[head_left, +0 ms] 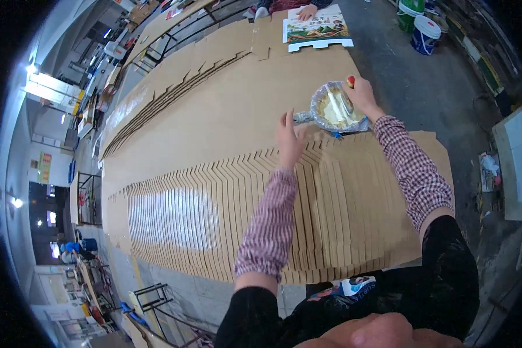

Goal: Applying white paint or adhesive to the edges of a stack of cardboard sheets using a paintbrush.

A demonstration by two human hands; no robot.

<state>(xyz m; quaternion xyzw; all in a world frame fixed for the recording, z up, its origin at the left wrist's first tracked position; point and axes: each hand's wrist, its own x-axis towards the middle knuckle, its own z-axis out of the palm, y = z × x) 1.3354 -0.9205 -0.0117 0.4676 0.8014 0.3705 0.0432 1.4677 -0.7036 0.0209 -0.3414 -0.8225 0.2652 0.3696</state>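
Observation:
A round pan point(326, 123) wrapped in clear plastic sits on the cardboard at the far right, with cream-coloured paste point(333, 110) inside. Closed around a red-handled brush point(351, 81), my right hand point(363, 100) is at the pan's right side. The brush's lower end is in the pan, partly hidden. My left hand point(290, 140) is raised with its fingers apart, close to the pan's wrapped handle point(303, 117) and holding nothing. Below my hands lies a fanned row of overlapping brown cardboard sheets point(238, 220), some with a glossy strip.
Another stack of cardboard sheets point(174, 93) lies at the far left of the table. A person's hand point(307, 11) rests on a printed board point(319, 32) at the far edge. Buckets point(426, 35) stand on the floor at the far right.

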